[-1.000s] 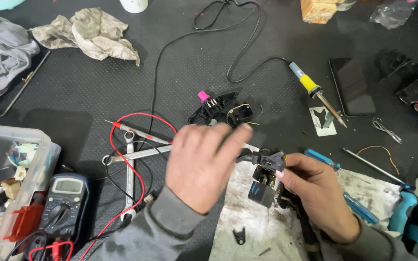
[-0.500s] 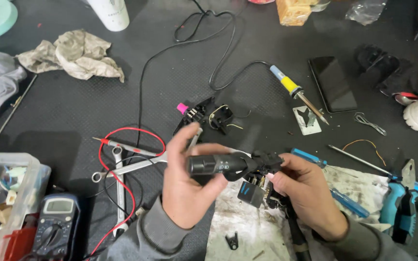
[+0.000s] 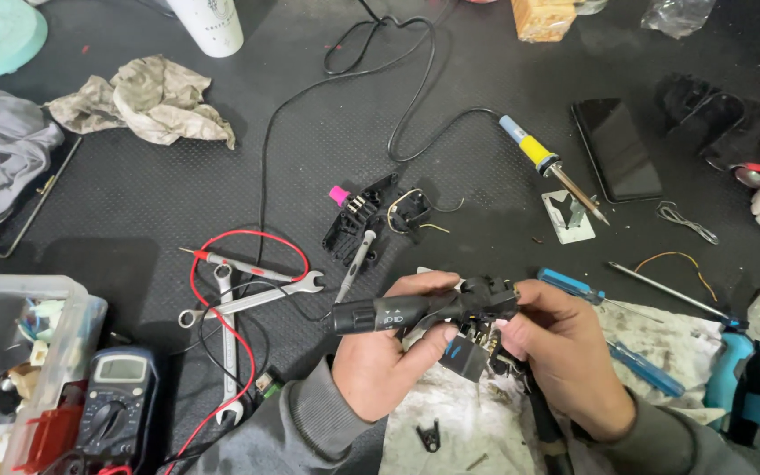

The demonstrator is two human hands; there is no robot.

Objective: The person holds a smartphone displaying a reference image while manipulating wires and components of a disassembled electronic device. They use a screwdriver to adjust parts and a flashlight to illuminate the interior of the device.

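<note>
Both hands hold a black stalk-shaped switch lever [image 3: 398, 313] with white symbols, level above a dirty white cloth [image 3: 468, 413]. My left hand [image 3: 380, 361] wraps the stalk from below. My right hand [image 3: 565, 352] grips the blocky black end of the switch [image 3: 485, 303], where a blue connector part [image 3: 459, 356] hangs underneath. Just beyond the hands, a black plastic housing with a pink tip [image 3: 358, 215] lies on the dark mat.
A soldering iron [image 3: 547, 163] with a black cord lies at the back right, near a phone [image 3: 616, 148]. Wrenches [image 3: 248, 295] and red probe leads [image 3: 239, 264] sit left. A multimeter [image 3: 112, 409] and a clear parts box [image 3: 19, 369] are bottom left. Screwdrivers [image 3: 644, 361] and a teal tool [image 3: 749, 369] lie right.
My left hand turned over from covering the part to cradling the stalk from below, exposing it. The camera view shifted so the mat's objects slid downward and left.
</note>
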